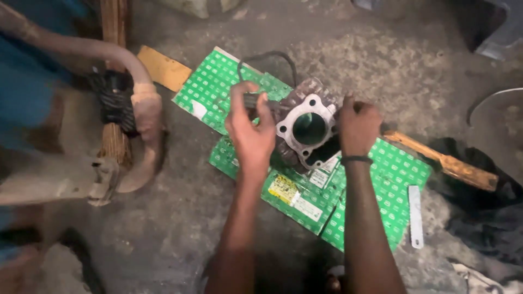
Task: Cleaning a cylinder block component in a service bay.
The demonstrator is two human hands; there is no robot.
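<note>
kneeling over a dusty floor (180, 218), a person works with two bare hands on a grey metal engine block (308, 130) that has a big round hole in the middle. the block sits on flat green cardboard (381, 185) spread on the floor, and both hands touch it, one on each side. the left hand (251, 130) is curled, with its fingers pinching a small dark tool (251, 100) against the left edge of the block. the right hand (358, 124) is closed in a loose fist and rests on the right edge of the block; what it holds, if anything, cannot be seen. a thin dark wire loop (267, 57) lies just behind the block. a yellow wooden stick (452, 163) lies to the right, and a flat white strip (415, 215) lies near the cardboard edge. a rusty bent pipe (144, 130) is off to the left.
</note>
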